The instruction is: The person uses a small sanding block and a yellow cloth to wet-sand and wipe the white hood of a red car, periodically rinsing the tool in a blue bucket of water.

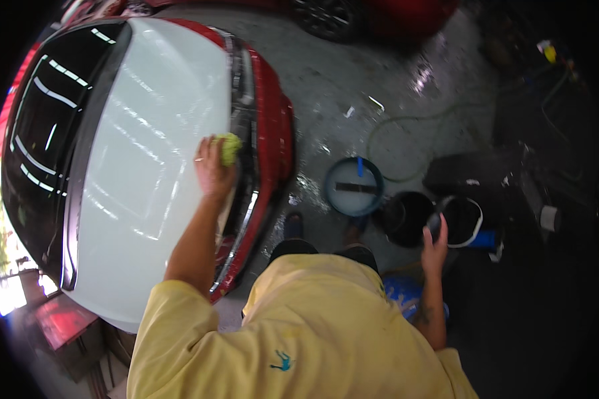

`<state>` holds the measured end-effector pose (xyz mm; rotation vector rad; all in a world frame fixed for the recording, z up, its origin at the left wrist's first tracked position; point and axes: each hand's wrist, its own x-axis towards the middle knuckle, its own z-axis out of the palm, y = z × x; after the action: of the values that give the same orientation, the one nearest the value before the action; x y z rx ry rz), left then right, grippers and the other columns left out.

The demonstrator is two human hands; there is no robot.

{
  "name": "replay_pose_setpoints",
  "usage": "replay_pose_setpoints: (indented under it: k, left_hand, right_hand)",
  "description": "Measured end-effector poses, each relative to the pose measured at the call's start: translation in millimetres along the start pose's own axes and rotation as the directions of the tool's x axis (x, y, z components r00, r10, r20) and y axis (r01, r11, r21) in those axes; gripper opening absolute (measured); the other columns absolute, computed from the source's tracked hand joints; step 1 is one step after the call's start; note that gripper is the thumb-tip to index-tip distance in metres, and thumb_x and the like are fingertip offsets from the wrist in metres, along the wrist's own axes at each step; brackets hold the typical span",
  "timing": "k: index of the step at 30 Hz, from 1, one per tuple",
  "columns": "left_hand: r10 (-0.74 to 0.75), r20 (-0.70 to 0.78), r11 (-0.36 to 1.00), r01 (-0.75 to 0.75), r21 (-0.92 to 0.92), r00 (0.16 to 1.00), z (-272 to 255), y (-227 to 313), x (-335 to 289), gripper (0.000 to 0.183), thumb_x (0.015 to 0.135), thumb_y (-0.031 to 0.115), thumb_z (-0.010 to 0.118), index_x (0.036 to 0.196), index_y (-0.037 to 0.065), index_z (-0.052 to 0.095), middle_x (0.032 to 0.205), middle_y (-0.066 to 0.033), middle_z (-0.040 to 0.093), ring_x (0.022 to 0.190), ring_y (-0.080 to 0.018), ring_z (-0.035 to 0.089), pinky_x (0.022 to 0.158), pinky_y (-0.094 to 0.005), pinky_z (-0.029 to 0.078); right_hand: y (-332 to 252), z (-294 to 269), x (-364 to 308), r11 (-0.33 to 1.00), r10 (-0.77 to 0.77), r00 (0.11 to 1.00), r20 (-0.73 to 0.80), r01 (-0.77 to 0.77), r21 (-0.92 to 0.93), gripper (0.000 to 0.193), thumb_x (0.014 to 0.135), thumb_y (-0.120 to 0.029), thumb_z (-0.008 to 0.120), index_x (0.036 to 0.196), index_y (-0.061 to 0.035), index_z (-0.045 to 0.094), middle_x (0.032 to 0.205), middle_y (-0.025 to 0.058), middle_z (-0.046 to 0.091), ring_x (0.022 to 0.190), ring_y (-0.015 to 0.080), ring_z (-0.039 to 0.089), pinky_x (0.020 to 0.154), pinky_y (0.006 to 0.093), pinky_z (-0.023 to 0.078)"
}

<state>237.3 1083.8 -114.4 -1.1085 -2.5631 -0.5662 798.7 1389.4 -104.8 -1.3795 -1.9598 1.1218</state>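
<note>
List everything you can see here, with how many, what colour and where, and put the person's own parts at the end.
car: one, white hood with red front, left half of the picture
wash mitt: one, yellow-green, on the front edge of the hood under the left hand
blue bucket: one, blue, on the wet floor in front of the car
black buckets: two, black, one with a white rim, right of the blue bucket
hose: one, pale, looped on the floor behind the buckets
floor: grey, wet
second car: one, red, top edge
shirt: one, yellow, bottom centre
left hand: pressing the mitt on the hood
right hand: at the black buckets, gripping a small dark object
</note>
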Motion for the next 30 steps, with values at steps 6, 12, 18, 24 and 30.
replay_pose_setpoints:
  k: [6, 12, 18, 24, 30]
  left_hand:
    - [-0.418, 0.008, 0.87, 0.403, -0.282, 0.908, -16.1, 117.0, -0.9, 0.059, 0.086, 0.006, 0.084, 0.139, 0.011, 0.061, 0.126, -0.0157, 0.071, 0.118, -0.036, 0.07, 0.104, -0.0469, 0.055]
    - [-0.688, 0.31, 0.572, 0.753, -0.325, 0.656, 47.8, 194.9, -30.5, 0.055, 0.088, 0.008, 0.089, 0.135, 0.004, 0.061, 0.116, -0.0101, 0.075, 0.102, -0.0187, 0.073, 0.09, -0.0356, 0.059]
    - [-0.514, 0.832, 0.023, 0.973, -0.23, 0.209, 207.7, 211.3, -94.3, 0.052, 0.102, 0.044, 0.078, 0.132, 0.004, 0.066, 0.113, -0.0063, 0.076, 0.096, -0.0158, 0.073, 0.079, -0.0357, 0.06]
    - [-0.543, 0.734, 0.497, 0.861, -0.109, 0.407, 395.3, 212.1, -146.7, 0.06, 0.101, 0.044, 0.078, 0.14, 0.003, 0.057, 0.119, -0.0161, 0.072, 0.104, -0.0303, 0.073, 0.088, -0.0435, 0.059]
    - [-0.39, 0.535, 0.838, 0.529, -0.129, 0.749, 491.7, 218.3, -146.8, 0.077, 0.097, 0.041, 0.081, 0.154, 0.005, 0.043, 0.138, -0.0316, 0.057, 0.126, -0.0522, 0.059, 0.105, -0.0562, 0.05]
  right_hand:
    - [51.0, 37.4, 82.8, 0.693, 0.416, 0.859, 0.298, -0.512, 0.507, 0.048, 0.114, -0.036, 0.06, 0.151, -0.0074, 0.051, 0.133, 0.0119, 0.071, 0.113, 0.0209, 0.07, 0.096, 0.0366, 0.055]
    - [139.4, 88.5, 142.7, 0.095, 0.393, 0.519, 0.759, -0.844, 0.528, 0.044, 0.115, -0.043, 0.045, 0.14, -0.0113, 0.061, 0.115, 0.0147, 0.076, 0.1, 0.0293, 0.075, 0.088, 0.0442, 0.061]
    - [220.9, 171.8, 173.5, 0.189, 0.554, 0.387, 0.737, -0.921, 0.342, 0.047, 0.115, -0.048, 0.044, 0.137, -0.0132, 0.066, 0.107, 0.0131, 0.079, 0.092, 0.0283, 0.076, 0.084, 0.0444, 0.061]
    - [315.9, 278.7, 200.2, 0.256, 0.673, 0.383, 0.633, -0.923, 0.286, 0.053, 0.113, -0.056, 0.052, 0.141, -0.0123, 0.066, 0.11, 0.0059, 0.076, 0.085, 0.0264, 0.076, 0.081, 0.0475, 0.061]
    - [389.8, 340.9, 168.8, 0.789, 0.61, 0.553, 0.568, -0.357, -0.5, 0.042, 0.098, -0.029, 0.064, 0.134, -0.0082, 0.074, 0.141, 0.0264, 0.067, 0.127, 0.0422, 0.068, 0.105, 0.0454, 0.055]
